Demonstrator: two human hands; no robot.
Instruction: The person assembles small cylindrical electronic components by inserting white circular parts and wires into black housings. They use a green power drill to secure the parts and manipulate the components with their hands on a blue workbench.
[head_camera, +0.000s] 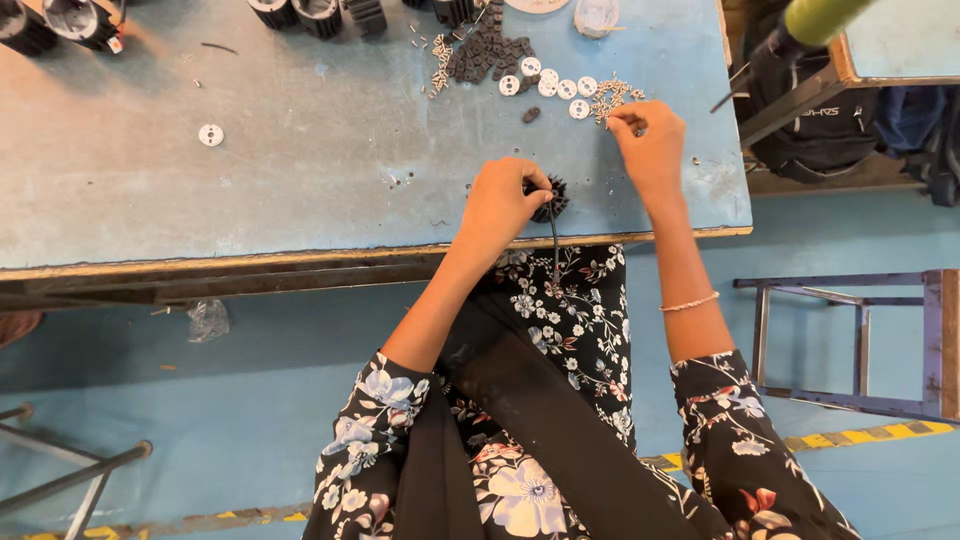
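Left hand (503, 200) fingers grip a black finned part (553, 197); right hand (650, 140) fingers seemingly pinch small screws (612, 96).

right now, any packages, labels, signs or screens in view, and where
Black backpack: under the next table at upper right, white lettering across it.
Small tag: on a black round part at the table's top left corner, white and red.
Clear plastic bag: crumpled under the table edge, left.
No screens or signs.

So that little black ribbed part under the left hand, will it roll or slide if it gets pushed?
The black ribbed part looks round with ridges, so lying flat it would likely slide rather than roll. It seems small and probably light. The thin wire hanging from it over the table edge looks floppy and might drag.
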